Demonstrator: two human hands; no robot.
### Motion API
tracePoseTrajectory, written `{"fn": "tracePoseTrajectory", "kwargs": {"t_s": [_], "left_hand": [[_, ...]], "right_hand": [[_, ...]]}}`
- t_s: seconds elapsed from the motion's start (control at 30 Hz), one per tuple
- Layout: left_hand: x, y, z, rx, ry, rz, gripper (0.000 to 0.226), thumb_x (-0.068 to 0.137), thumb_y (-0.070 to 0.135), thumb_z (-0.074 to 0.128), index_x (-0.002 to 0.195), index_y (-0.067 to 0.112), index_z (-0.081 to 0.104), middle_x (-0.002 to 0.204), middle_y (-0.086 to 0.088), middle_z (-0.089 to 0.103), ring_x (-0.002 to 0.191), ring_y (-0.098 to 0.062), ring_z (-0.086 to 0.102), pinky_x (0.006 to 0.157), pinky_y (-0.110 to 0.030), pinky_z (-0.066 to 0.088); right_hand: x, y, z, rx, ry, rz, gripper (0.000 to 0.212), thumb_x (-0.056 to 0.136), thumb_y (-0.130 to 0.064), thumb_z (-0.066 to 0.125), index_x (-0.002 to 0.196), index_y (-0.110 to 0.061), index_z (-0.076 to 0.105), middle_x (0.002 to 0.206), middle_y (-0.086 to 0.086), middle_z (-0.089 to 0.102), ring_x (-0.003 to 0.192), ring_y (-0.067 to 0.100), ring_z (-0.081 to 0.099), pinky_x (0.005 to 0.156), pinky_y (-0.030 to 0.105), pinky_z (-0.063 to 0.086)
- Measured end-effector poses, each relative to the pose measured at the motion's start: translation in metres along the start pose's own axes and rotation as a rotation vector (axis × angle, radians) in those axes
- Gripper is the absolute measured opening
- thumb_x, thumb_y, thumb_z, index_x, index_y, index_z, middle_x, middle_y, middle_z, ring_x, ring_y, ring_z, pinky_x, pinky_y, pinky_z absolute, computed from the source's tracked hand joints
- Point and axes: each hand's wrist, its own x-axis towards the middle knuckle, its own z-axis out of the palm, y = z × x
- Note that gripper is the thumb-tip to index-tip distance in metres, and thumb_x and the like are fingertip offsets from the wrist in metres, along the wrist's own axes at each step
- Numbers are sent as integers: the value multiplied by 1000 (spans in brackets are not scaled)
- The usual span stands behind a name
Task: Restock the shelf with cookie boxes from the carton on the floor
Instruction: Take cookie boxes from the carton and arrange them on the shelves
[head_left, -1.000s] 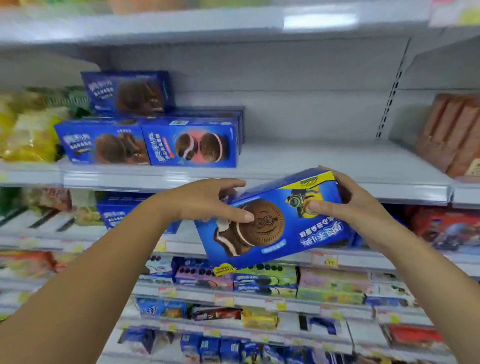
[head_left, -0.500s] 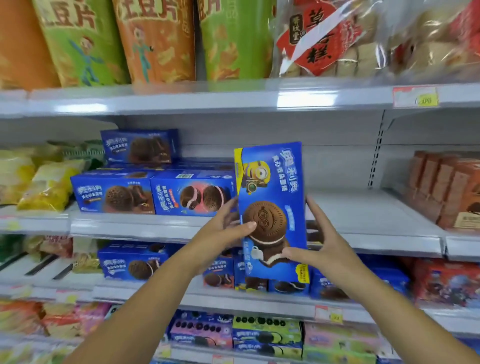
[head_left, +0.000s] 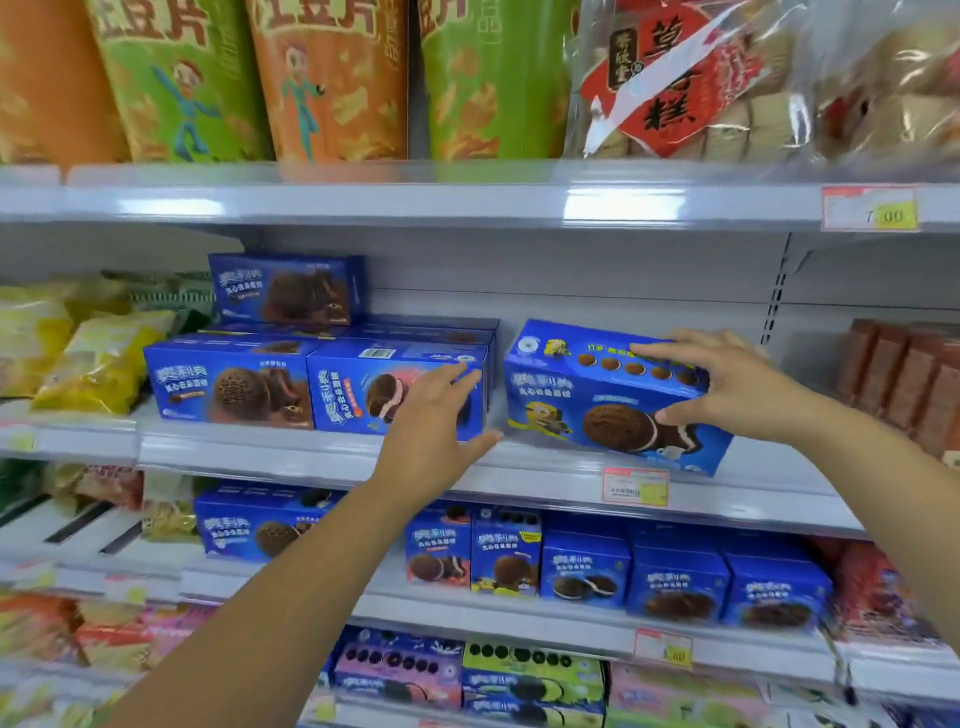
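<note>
One cookie box (head_left: 587, 400), probably light, stiff card that dents if squeezed, sits skewed on shelf (head_left: 545, 483) right of stacked boxes (head_left: 234, 384); right hand (head_left: 727, 387) clasps its right end, left hand (head_left: 431, 431) slack, empty.

Pale grey back panel (head_left: 571, 270), slotted upright (head_left: 775, 296) — glare along the upper shelf edge (head_left: 363, 203).

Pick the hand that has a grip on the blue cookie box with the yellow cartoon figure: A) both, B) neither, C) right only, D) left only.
C: the right hand pinches the cookie box, fingers over its top and thumb on its front, while the left hand is open and holds nothing.
</note>
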Motion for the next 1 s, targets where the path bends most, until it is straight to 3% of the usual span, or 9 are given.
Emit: {"fn": "tracePoseTrajectory", "kwargs": {"t_s": [0.1,0.17,0.23,0.3,0.37,0.4,0.47,0.6,1.0], "left_hand": [[-9,-11,29,151,-54,81,89,82,68,57,153,19,33,163,-7,21,152,-26,13,122,-47,17],[-8,-11,42,220,-53,89,94,78,78,41,153,22,31,164,-9,15,153,-27,6,121,-54,18],[-1,-7,49,276,-18,76,94,79,79,33,154,22,28,165,-10,12,153,-27,2,121,-55,15],[6,-5,51,324,38,68,95,79,80,32,154,22,25,165,-10,9,153,-28,1,122,-54,11],[11,-13,53,363,87,39,99,79,82,32,154,18,22,165,-11,9,153,-29,2,122,-53,8],[13,-19,54,376,101,14,102,78,83,33,154,16,22,165,-11,10,153,-29,3,122,-53,7],[16,-31,58,384,100,-39,107,77,86,32,155,14,19,165,-11,12,153,-28,5,121,-57,9],[17,-41,69,342,107,-48,106,80,86,28,157,15,13,166,-7,9,153,-25,1,120,-61,10],[16,-45,74,359,199,-9,100,82,76,41,156,14,16,165,-6,11,153,-23,4,118,-62,12]], "right_hand": [[18,13,5,106,-87,29,61,74,-40,79,116,-65,43,131,-5,50,116,21,43,97,34,37],[35,13,11,230,-99,18,52,73,-35,81,113,-51,51,120,2,56,108,19,52,88,28,43],[51,11,19,257,-112,-19,40,76,-29,80,104,-41,55,117,-1,62,108,16,59,92,32,48],[63,14,29,198,-119,-7,34,74,-43,76,100,-50,55,122,-6,61,117,19,56,99,43,46],[66,24,43,-9,-147,49,51,69,-59,72,114,-60,48,144,-8,45,135,30,38,109,51,33],[64,28,52,-70,-145,88,66,70,-59,73,127,-60,42,154,-5,31,140,35,28,112,52,28],[56,29,71,-81,-26,115,82,74,-47,76,142,-51,31,158,4,19,140,38,25,110,50,32],[61,34,100,-21,185,110,79,78,-26,78,144,-42,36,153,7,25,132,37,32,100,51,44],[148,70,136,52,175,158,77,79,-12,76,145,-29,39,155,14,13,134,41,27,109,46,32]]}}
